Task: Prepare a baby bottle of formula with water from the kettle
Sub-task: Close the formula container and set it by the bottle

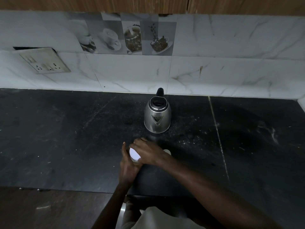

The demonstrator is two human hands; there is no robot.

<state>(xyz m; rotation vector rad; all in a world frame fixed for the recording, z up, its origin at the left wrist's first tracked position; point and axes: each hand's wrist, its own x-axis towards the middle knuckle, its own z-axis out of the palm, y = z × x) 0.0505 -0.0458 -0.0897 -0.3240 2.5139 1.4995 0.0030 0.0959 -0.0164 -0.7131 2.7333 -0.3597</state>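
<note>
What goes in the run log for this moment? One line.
left hand: grips container | right hand: on its white lid | kettle: untouched on counter | phase: lid handling

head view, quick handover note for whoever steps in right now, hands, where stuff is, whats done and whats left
Left hand: wrapped around the side of a small white round-lidded container on the dark stone counter.
Right hand: over the container's top, gripping the lid area; whether it is twisting cannot be told.
Steel electric kettle with black handle: upright behind the hands, untouched, spout facing the person.
A small white object peeks out beyond the right hand; unclear what it is.
Done: nothing visibly poured.
Left: open container, add formula, pour kettle water.
</note>
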